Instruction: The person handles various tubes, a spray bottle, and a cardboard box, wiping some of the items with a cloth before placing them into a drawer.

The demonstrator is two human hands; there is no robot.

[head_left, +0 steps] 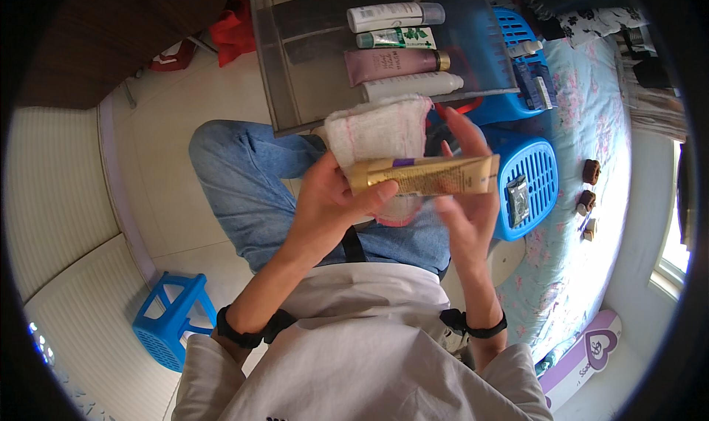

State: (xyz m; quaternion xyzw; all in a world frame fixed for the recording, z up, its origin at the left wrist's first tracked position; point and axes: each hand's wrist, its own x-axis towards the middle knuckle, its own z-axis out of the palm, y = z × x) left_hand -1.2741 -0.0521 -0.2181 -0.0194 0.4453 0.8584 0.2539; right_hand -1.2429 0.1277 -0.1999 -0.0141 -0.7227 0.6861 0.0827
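My left hand (327,199) grips the cap end of a gold squeeze tube (429,177), with the thumb on its printed face. A white cloth with a pink border (382,127) lies behind the tube and hangs below it, also against my left hand. My right hand (471,213) is blurred at the tube's flat crimped end. Its fingers are spread behind and above the tube, and its thumb stands apart below. On the dark glass tabletop (316,88) lie a white bottle with a clear cap (396,16), a green-and-white tube (396,37), a pink tube (396,65) and a white bottle (412,86).
A blue plastic basket (529,199) carries a dark packet (518,200). Another blue basket (507,22) behind holds small boxes (534,86). The bed with a floral sheet (570,111) runs along the right. A blue stool (166,321) stands at lower left.
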